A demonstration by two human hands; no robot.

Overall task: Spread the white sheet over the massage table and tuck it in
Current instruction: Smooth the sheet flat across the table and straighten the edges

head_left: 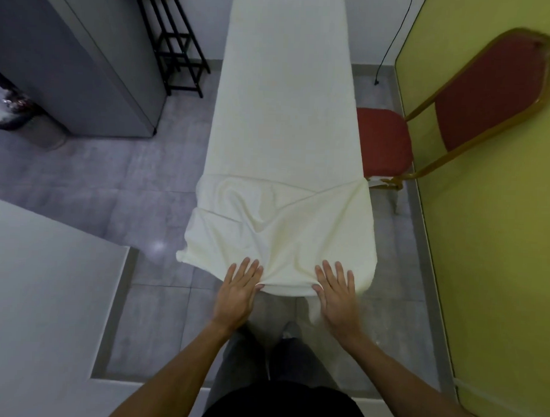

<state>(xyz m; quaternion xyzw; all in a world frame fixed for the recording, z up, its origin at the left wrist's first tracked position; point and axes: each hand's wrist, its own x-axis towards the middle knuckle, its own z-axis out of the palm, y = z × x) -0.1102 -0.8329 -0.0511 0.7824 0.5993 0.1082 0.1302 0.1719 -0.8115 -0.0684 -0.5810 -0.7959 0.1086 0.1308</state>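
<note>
- Risk of skew: the white cloth sheet (283, 115) lies lengthwise over the long, narrow massage table, which it hides wholly, running from the person toward 12 o'clock. The far stretch is flat. The near end is rumpled, with folds fanning toward 10 and 2 o'clock. In my judgement, a pull stronger on one side would drag the flat stretch crooked.
- Risk of uneven overhang: the corner at 10 o'clock of the hands juts loose past the table's side. A tail of cloth hangs down at 6 o'clock, just beside the right hand. Tucked as it lies, this end would likely bunch and work free.
- Hands: the left hand (239, 288) and the right hand (338, 291) lie palm down on the near end of the sheet. Their fingers are straight and slightly spread, pressing the cloth. Whether the thumbs hook under the hem cannot be told.
- Risk of snagging: the red-cushioned, gold-framed metal chair (385, 143) stands just beside the table's side at 2 o'clock. Cloth drawn down on that side could catch on the seat.
- Containers: a dark round bin (18, 112) at 9 o'clock holds pale and dark scraps, too blurred to name. The tall grey cabinet (79, 61) at 10 o'clock is shut, so its contents are hidden. The black metal rack (176, 49) stands at 11 o'clock; what its shelves bear cannot be told.
</note>
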